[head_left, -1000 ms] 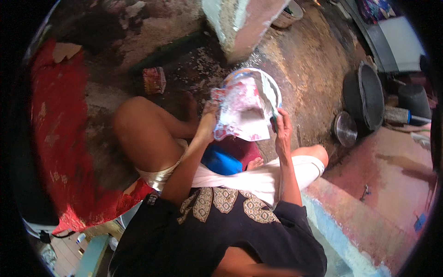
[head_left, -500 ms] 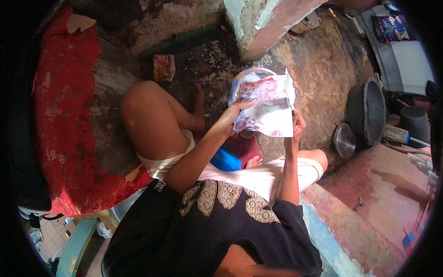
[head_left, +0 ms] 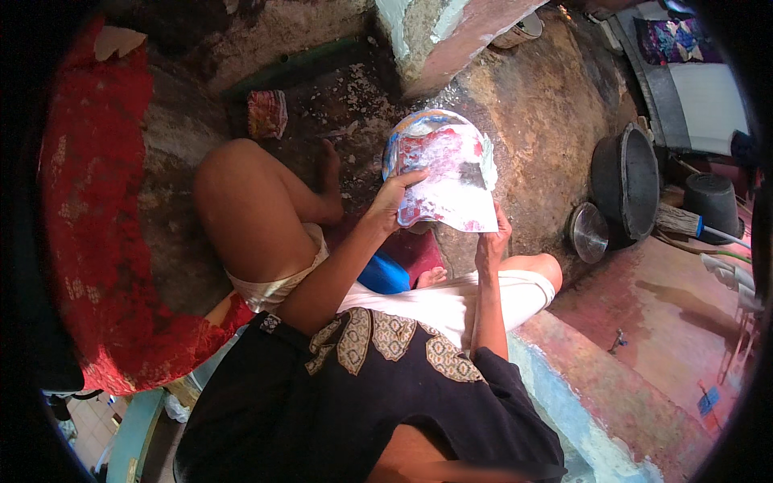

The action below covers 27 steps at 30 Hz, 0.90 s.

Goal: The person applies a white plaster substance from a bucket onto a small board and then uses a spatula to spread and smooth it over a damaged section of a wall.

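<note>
The patterned cloth (head_left: pixel 447 173) covers most of the round basin (head_left: pixel 419 121) behind it — only a strip of rim shows at top and left. Left hand (head_left: pixel 392 201): thumb lies on the cloth, fingers tucked behind it, out of sight. Right hand (head_left: pixel 491 241): fingertips hidden at the cloth's lower corner. Cloth print is too blurred to read as any motif. The broom (head_left: pixel 684 224) has its handle cut off by the dark rim at right. Red cloth (head_left: pixel 88 241) runs off into the black edge at left — full extent can't be told.
</note>
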Motion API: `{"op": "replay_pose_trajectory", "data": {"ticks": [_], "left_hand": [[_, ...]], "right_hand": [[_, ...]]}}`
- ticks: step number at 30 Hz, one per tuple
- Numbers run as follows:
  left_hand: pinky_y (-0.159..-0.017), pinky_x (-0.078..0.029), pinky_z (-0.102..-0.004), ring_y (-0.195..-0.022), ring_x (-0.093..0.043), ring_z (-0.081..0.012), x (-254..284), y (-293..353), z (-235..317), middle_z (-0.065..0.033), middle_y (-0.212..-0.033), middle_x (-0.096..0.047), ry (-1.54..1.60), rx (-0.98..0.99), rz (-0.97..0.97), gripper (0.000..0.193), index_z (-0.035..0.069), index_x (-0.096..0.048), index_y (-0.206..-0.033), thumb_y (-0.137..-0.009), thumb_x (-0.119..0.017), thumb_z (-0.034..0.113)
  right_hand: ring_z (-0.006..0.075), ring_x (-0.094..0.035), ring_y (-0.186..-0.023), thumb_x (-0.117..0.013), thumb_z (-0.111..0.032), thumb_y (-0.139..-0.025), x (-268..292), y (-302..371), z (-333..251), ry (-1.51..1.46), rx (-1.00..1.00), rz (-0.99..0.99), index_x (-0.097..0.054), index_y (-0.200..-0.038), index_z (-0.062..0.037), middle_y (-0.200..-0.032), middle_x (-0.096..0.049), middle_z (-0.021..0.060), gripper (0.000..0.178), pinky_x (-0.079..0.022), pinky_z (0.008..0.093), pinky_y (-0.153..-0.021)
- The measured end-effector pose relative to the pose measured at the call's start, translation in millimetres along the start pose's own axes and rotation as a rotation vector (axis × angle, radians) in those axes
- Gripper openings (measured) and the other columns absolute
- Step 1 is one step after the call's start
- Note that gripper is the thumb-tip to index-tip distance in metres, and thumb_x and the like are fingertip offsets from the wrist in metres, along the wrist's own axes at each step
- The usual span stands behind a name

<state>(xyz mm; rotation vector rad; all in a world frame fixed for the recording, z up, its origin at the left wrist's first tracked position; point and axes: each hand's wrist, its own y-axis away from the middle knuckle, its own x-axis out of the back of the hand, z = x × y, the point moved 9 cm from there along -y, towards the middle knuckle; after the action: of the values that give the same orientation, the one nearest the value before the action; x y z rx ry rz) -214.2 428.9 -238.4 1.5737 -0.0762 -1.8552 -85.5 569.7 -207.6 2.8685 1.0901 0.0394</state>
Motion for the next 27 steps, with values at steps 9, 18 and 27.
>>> {"op": "replay_pose_trajectory", "data": {"ticks": [9, 18, 27], "left_hand": [[-0.077, -0.055, -0.0396, -0.089, -0.064, -0.0278, 14, -5, -4, -0.0174, -0.104, -0.061, 0.053, -0.010, 0.030, 0.038, -0.004, -0.048, -0.118, -0.083, -0.056, 0.008], [-0.079, -0.054, -0.0401, -0.089, -0.064, -0.0270, 29, -11, 4, -0.0161, -0.103, -0.061, -0.004, -0.102, 0.082, 0.036, -0.004, -0.050, -0.116, -0.082, -0.057, 0.008], [-0.080, -0.053, -0.0388, -0.092, -0.062, -0.0254, 40, -21, 26, -0.0136, -0.106, -0.060, -0.087, -0.200, 0.117, 0.043, 0.001, -0.046, -0.122, -0.081, -0.060, 0.008]], "right_hand": [[0.0028, -0.038, -0.055, -0.051, -0.033, -0.094, 15, 20, 24, 0.101, -0.187, 0.012, -0.064, -0.081, -0.0020, -0.060, -0.048, -0.0051, 0.036, -0.029, 0.0204, -0.047], [0.0036, -0.034, -0.049, -0.050, -0.040, -0.093, 16, 39, 35, 0.158, -0.315, 0.037, -0.055, -0.065, -0.0062, -0.054, -0.042, -0.0047, 0.044, -0.024, 0.0212, -0.044], [0.0033, -0.035, -0.049, -0.052, -0.038, -0.092, 21, 53, 40, 0.243, -0.292, -0.015, -0.055, -0.064, -0.0055, -0.054, -0.041, -0.0049, 0.043, -0.025, 0.0205, -0.044]]}}
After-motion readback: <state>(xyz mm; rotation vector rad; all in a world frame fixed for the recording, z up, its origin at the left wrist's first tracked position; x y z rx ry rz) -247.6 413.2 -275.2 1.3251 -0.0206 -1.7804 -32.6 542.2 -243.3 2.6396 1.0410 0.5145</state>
